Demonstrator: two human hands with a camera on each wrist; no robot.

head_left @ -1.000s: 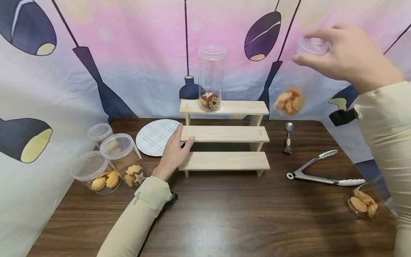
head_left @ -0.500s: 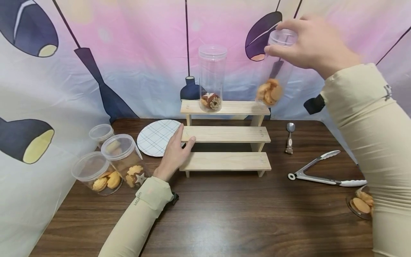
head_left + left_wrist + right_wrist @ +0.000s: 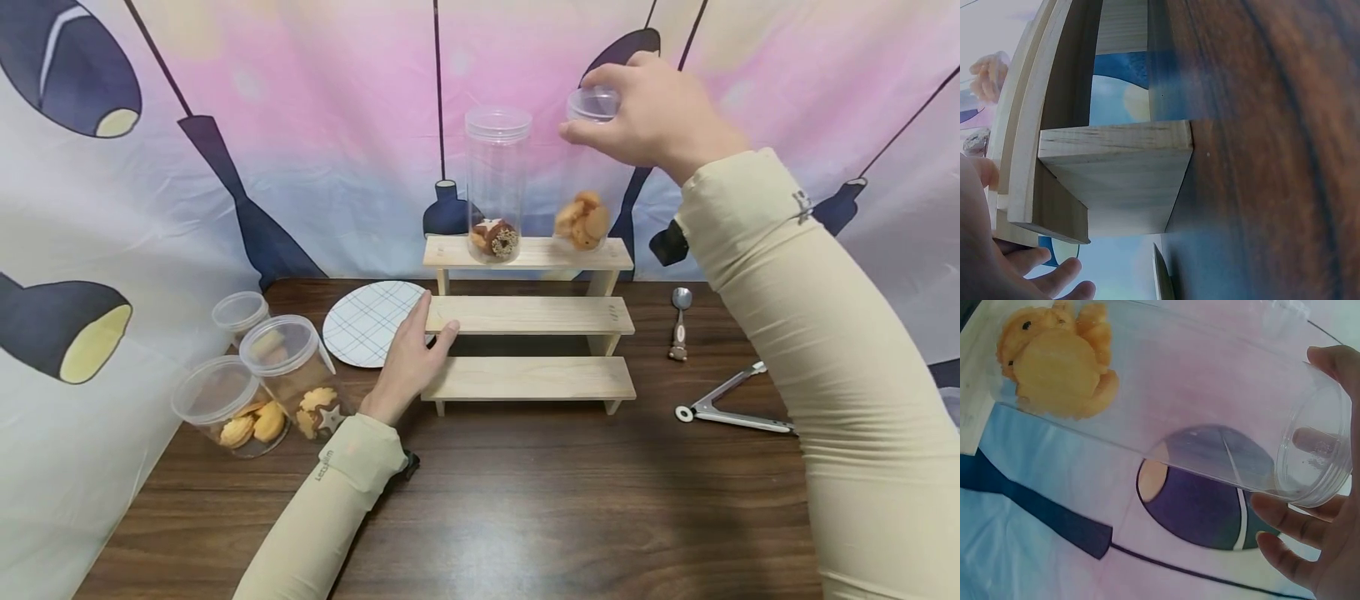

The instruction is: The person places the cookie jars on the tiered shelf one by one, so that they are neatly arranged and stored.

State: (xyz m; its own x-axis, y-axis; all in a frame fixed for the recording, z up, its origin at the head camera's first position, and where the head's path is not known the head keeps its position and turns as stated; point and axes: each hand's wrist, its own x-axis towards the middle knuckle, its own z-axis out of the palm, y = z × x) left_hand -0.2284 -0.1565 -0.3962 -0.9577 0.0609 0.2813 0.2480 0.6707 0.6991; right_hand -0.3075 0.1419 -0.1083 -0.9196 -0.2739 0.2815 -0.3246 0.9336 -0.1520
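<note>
My right hand [image 3: 648, 117] grips the lid end of a tall clear jar [image 3: 1179, 394] with round golden cookies in its bottom. Its base is over the right part of the top step of a three-step wooden display stand [image 3: 525, 379]; whether it touches the wood, I cannot tell. My left hand [image 3: 412, 354] holds the stand's left end at the middle step, thumb on top and fingers past the edge in the left wrist view. Left of the held jar, another tall clear jar [image 3: 498, 183] stands upright on the top step, with doughnut-like and star cookies inside.
Several lidded jars, including one of shell-shaped cakes [image 3: 228, 408] and one of star cookies [image 3: 292, 375], stand at left. A white checked plate [image 3: 367, 321] lies beside the stand. At right lie a spoon [image 3: 679, 323] and tongs [image 3: 731, 410], partly behind my right sleeve.
My right hand has carried the cookie jar leftward from beyond the stand's right side to the top step. The left hand stays on the stand. My right sleeve now hides the glass of cookies at right.
</note>
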